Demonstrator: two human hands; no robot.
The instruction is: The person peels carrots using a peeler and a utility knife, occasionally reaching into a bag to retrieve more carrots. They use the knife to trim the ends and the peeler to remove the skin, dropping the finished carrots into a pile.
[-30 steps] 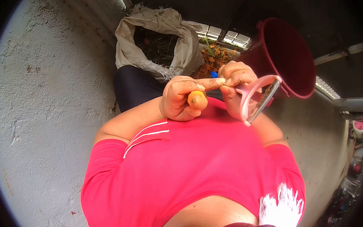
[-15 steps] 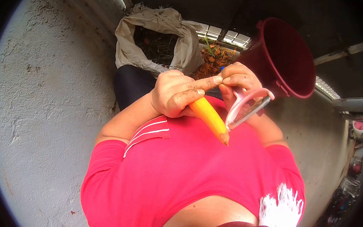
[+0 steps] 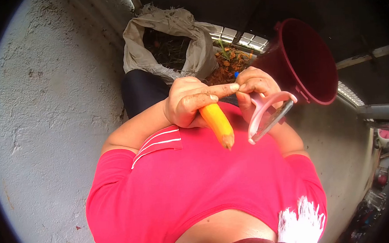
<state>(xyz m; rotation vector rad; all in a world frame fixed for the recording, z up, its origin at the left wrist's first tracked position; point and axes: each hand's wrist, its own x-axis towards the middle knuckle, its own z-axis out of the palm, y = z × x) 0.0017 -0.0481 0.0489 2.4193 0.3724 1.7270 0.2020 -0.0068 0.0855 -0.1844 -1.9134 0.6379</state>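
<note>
My left hand (image 3: pixel 186 103) is closed around a smooth yellow-orange carrot (image 3: pixel 218 125), whose brownish end points down toward my chest. The carrot's other end is hidden in the palm. The index finger of that hand stretches across and meets the fingertips of my right hand (image 3: pixel 257 87). Pinched in the right hand is a pink peeler (image 3: pixel 267 117) with a wide metal blade, its handle mostly covered by fingers. The peeler's head hangs to the right of the carrot, apart from it. A small blue tip (image 3: pixel 236 74) shows beside the right fingers.
A whitish woven sack (image 3: pixel 203 49) with dry plant matter inside stands ahead. Orange scraps (image 3: pixel 233 63) lie beside it. At the right is a large dark red bucket (image 3: pixel 270 56), tilted in view. A rough grey wall (image 3: pixel 47 121) runs along the left.
The carrot's free end has swung left and up a little. The peeler has shifted slightly right, so a gap now separates it from the carrot. Both grips are unchanged.
</note>
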